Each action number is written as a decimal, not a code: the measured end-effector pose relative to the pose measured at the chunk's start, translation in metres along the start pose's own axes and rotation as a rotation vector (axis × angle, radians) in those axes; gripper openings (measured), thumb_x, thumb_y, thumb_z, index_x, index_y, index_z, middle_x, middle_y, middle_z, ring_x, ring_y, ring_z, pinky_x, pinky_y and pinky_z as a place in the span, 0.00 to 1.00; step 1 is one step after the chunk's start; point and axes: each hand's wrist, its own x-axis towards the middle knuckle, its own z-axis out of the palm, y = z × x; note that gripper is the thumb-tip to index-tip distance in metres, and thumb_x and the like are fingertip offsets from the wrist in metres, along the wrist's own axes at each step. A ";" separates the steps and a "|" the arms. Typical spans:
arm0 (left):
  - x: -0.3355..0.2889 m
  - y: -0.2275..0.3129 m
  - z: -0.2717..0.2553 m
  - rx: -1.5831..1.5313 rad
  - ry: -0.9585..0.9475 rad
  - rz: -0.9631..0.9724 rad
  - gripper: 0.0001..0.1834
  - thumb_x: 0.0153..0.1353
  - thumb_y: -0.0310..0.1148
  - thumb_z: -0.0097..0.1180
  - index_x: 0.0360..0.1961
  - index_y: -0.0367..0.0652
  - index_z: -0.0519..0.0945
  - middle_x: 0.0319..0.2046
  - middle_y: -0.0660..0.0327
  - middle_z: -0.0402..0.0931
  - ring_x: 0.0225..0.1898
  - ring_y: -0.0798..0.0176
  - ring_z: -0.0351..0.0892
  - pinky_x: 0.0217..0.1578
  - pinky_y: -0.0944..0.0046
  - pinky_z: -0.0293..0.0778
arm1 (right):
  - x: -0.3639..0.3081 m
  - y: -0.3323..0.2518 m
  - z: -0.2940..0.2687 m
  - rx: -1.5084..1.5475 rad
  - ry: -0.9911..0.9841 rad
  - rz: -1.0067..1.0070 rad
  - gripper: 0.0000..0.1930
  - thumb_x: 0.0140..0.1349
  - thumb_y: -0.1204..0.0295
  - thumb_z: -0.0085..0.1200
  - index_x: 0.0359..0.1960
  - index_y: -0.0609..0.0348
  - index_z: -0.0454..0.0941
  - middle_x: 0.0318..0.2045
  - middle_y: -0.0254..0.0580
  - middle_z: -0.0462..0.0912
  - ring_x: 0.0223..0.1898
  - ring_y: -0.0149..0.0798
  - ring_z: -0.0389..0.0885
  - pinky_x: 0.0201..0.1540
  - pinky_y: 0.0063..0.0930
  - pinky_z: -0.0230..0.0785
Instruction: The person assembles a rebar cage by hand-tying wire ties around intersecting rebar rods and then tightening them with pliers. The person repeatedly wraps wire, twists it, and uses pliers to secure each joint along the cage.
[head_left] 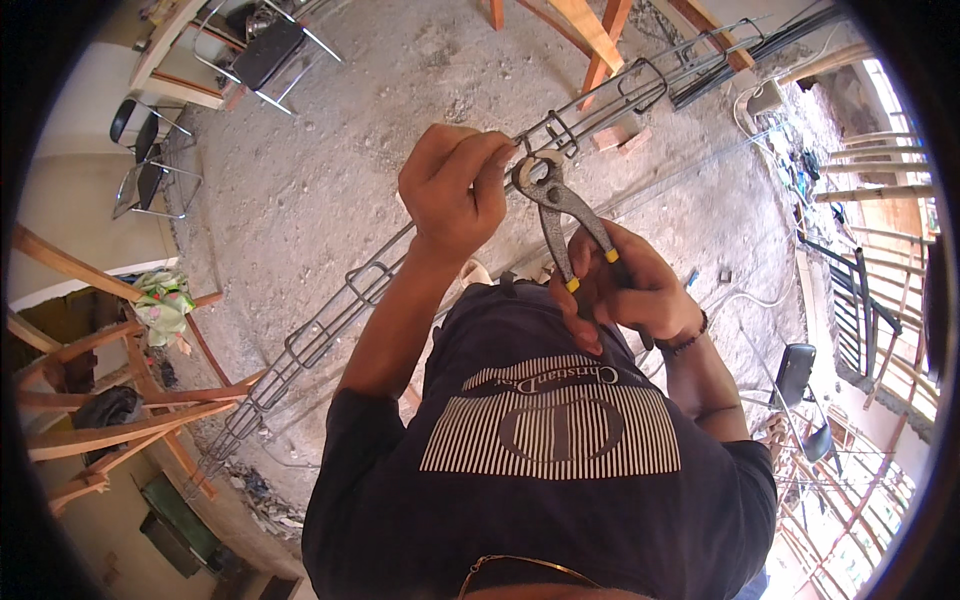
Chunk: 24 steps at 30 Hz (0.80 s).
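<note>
A long rebar cage (373, 285) of thin steel bars and bent stirrups runs diagonally from lower left to upper right. My right hand (635, 285) is closed round the handles of a pair of pincers (556, 200), grey metal with black grips and yellow bands. The pincers' rounded jaws lie against the cage beside a stirrup; whether they bite on a wire there I cannot tell. Close to the jaws, on their left, my left hand (455, 185) is closed with thumb and fingertips pressed together at the cage's bars. What it pinches is hidden.
Wooden trestles (140, 405) stand under the cage at lower left, with more timber legs (608, 50) at upper right. Dark bars (750, 55) lie beyond. Folding chairs (270, 55) stand at far left, another chair (796, 375) at right. Rough concrete floor (300, 150) spreads below.
</note>
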 end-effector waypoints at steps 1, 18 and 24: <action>-0.003 -0.002 0.003 0.020 0.033 0.023 0.08 0.51 0.21 0.71 0.32 0.40 0.86 0.26 0.61 0.79 0.25 0.59 0.77 0.26 0.61 0.72 | 0.003 0.004 -0.003 0.139 -0.054 0.017 0.24 0.51 0.91 0.46 0.50 0.58 0.66 0.39 0.49 0.76 0.33 0.39 0.80 0.30 0.32 0.75; -0.009 -0.025 0.024 0.191 -0.093 -0.027 0.03 0.60 0.24 0.66 0.35 0.39 0.85 0.30 0.55 0.81 0.31 0.55 0.81 0.33 0.61 0.74 | 0.030 0.051 -0.018 0.749 -0.889 0.075 0.19 0.62 0.77 0.64 0.47 0.64 0.66 0.26 0.51 0.81 0.16 0.40 0.82 0.13 0.30 0.76; -0.042 -0.038 -0.055 -0.006 -0.087 -0.735 0.13 0.74 0.36 0.55 0.37 0.38 0.84 0.23 0.64 0.75 0.25 0.71 0.72 0.28 0.66 0.68 | -0.041 0.004 -0.068 -0.415 0.332 -0.081 0.21 0.62 0.77 0.65 0.54 0.70 0.73 0.30 0.48 0.84 0.26 0.40 0.84 0.33 0.33 0.80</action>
